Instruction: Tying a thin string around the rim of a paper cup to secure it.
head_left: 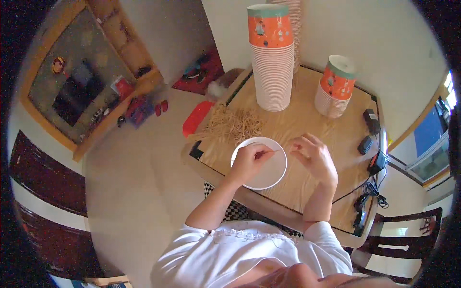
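Observation:
A white round paper bucket (267, 178) stands at the table's near edge, its open mouth facing up. Over its rim my left hand (248, 162) is closed in a pinch, and a thin tan cord (275, 151) sticks out to the right from its fingertips. My right hand (314, 156) hovers just right of the bucket with curled fingers brought together. Whatever lies between those fingertips is too small to make out. Behind the bucket spreads a tangled pile of tan cords (235, 124).
A tall stack of paper buckets (272, 77), orange and green at the top, rises at the back of the wooden table (307, 127). To its right is a shorter stack (334, 89). Black adapters (377, 162) and cables line the right edge. A dark chair (398, 247) stands at lower right.

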Available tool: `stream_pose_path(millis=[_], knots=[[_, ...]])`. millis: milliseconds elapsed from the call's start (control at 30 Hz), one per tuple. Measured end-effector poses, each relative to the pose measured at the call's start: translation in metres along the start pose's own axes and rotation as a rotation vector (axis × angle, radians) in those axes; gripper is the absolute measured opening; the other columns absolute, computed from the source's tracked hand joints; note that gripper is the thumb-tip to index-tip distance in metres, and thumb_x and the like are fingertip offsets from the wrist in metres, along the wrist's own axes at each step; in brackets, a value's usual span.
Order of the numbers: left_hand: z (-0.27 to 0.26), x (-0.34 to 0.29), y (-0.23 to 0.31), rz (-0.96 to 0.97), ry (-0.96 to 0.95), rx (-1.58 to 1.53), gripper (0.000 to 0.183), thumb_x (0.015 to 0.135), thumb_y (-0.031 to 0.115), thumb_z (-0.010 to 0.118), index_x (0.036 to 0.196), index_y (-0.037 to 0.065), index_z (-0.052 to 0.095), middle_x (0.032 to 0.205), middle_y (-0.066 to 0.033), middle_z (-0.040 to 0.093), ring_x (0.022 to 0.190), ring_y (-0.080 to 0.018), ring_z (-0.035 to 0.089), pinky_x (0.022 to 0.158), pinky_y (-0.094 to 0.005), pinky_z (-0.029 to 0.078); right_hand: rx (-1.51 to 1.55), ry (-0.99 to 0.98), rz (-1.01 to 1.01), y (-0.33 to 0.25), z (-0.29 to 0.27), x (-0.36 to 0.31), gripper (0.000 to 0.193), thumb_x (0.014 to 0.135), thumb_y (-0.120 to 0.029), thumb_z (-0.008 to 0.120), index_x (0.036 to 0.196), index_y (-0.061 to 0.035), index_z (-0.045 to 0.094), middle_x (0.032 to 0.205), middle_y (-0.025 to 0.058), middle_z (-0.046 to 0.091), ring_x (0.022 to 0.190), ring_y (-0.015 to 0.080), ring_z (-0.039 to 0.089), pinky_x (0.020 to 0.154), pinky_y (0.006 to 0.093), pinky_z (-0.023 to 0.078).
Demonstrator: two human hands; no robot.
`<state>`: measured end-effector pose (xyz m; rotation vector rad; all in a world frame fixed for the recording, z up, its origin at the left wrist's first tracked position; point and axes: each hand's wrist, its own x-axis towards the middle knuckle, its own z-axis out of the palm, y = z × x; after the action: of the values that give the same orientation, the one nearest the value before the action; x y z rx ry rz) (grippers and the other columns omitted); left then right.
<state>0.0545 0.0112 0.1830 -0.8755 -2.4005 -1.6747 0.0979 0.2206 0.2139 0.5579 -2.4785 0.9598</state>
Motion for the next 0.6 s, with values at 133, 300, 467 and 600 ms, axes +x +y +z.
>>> stream_pose_path(millis=[133, 300, 467, 600], knots=[[-0.004, -0.002, 0.006, -0.159, -0.068, 0.06, 0.014, 0.082, 0.015, 0.065, 0.088, 0.003, 0.068, 0.083, -0.0067, 0.066, 0.073, -0.012, 0.06, 0.066, -0.026, 0.048, 0.023, 0.029, -0.072, -0.001, 0.011, 0.004, 0.037, 0.067, -0.011, 0.073, 0.101, -0.0062, 0.06, 0.098, 0.0112, 0.06, 0.086, 0.0297, 0.059, 0.074, 0.0367, 0.049], [-0.002, -0.004, 0.01, -0.087, -0.028, 0.071, 0.013, 0.082, 0.012, 0.064, 0.087, 0.0, 0.066, 0.076, -0.0074, 0.064, 0.063, -0.0113, 0.058, 0.059, -0.0252, 0.046, 0.116, -0.003, -0.116, 0.0, 0.027, 0.011, 0.024, 0.069, -0.005, 0.071, 0.091, -0.005, 0.062, 0.085, 0.01, 0.062, 0.078, 0.026, 0.061, 0.066, 0.0341, 0.05], [-0.007, -0.009, 0.014, -0.103, -0.037, 0.102, 0.009, 0.082, 0.007, 0.063, 0.087, 0.0, 0.066, 0.071, -0.0053, 0.06, 0.063, -0.0106, 0.055, 0.058, -0.0248, 0.044, 0.176, -0.013, -0.16, -0.002, 0.019, 0.011, 0.013, 0.07, 0.0, 0.068, 0.08, -0.0037, 0.061, 0.072, 0.0081, 0.061, 0.066, 0.0229, 0.06, 0.058, 0.0313, 0.049], [-0.004, -0.021, 0.025, 0.022, 0.04, -0.027, 0.009, 0.082, 0.005, 0.063, 0.089, 0.001, 0.065, 0.07, -0.0043, 0.059, 0.062, -0.0093, 0.053, 0.057, -0.0242, 0.044, 0.203, -0.004, -0.196, -0.003, 0.016, 0.007, 0.014, 0.067, 0.003, 0.068, 0.076, -0.0032, 0.059, 0.071, 0.0073, 0.06, 0.064, 0.0227, 0.059, 0.057, 0.0311, 0.048]])
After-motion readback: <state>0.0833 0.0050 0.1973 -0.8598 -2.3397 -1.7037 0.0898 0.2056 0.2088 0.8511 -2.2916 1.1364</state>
